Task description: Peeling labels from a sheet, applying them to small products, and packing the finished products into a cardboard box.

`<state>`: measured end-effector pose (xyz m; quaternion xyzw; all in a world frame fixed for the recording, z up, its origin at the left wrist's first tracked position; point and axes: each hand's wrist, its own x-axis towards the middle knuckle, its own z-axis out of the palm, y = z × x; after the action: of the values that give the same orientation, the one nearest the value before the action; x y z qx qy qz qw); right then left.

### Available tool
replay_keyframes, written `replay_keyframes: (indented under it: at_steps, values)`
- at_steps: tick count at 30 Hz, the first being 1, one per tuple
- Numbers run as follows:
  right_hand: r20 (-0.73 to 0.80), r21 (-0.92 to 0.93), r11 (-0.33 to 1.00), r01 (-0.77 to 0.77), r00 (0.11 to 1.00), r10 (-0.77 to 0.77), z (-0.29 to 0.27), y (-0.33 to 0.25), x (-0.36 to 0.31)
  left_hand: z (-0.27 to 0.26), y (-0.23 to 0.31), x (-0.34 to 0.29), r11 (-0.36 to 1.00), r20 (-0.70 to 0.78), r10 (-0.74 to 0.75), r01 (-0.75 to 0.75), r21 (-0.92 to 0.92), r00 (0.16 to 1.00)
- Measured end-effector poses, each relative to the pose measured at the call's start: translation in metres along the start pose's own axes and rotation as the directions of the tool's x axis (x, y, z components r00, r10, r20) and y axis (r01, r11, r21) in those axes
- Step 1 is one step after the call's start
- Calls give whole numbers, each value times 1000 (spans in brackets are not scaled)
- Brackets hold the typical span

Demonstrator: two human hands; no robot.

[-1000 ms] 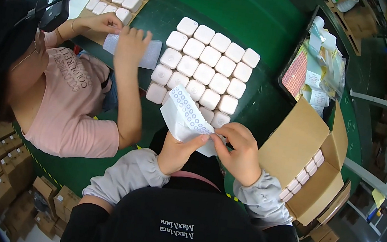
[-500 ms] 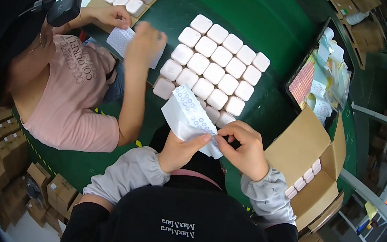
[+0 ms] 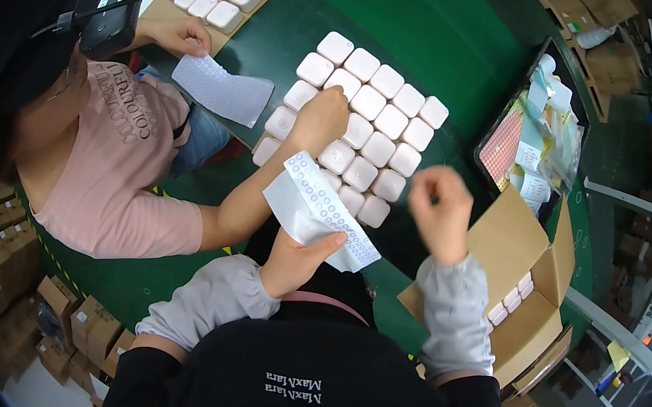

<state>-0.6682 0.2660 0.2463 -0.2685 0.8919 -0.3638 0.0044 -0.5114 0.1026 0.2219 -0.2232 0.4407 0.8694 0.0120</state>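
My left hand pinches a white sticker sheet with rows of small blue-ringed round stickers, its thumb on top near the lower right corner. The sheet is tilted and covers the near edge of a block of white rounded-square devices set out in rows on the green table. My right hand is in the air to the right of these devices, somewhat blurred, with its fingers curled together. Whatever may be between those fingertips is too small to make out.
A co-worker's hand reaches over the devices from the left; their other hand holds another sticker sheet. More devices stand on cardboard at the back left. An open carton and a black tray of papers are at right.
My right hand has left the sticker sheet and moved up and right. The co-worker's arm has swung from their own sheet onto the devices.
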Motion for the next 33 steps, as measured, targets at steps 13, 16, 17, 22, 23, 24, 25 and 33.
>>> replay_keyframes:
  at_steps: [13, 16, 17, 22, 23, 24, 25, 33]
  values:
    - [-100, -455, 886, 84, 984, -145, 43, 160, 37, -13, -12, -9, 984, 64, -169, 165, 60, 984]
    - [-76, -511, 852, 116, 981, -179, 47, 164, 38, -15, -12, -8, 985, 63, -157, 152, 78, 986]
    - [-74, -516, 848, 124, 979, -188, 47, 165, 38, -16, -14, -9, 987, 69, -144, 139, 77, 987]
    - [-67, -549, 823, 147, 973, -219, 51, 166, 39, -20, -16, -10, 986, 69, -148, 141, 88, 987]
    - [-56, -549, 822, 155, 974, -221, 52, 167, 39, -20, -15, -11, 986, 70, -147, 141, 89, 987]
    - [-46, -549, 820, 161, 974, -223, 52, 168, 39, -19, -14, -11, 985, 69, -148, 141, 98, 987]
    - [-47, -548, 821, 162, 974, -224, 52, 167, 39, -19, -12, -11, 985, 65, -147, 139, 106, 987]
    - [159, -598, 790, 133, 986, -45, 32, 144, 25, -19, -11, -12, 990, 26, -131, 129, 64, 991]
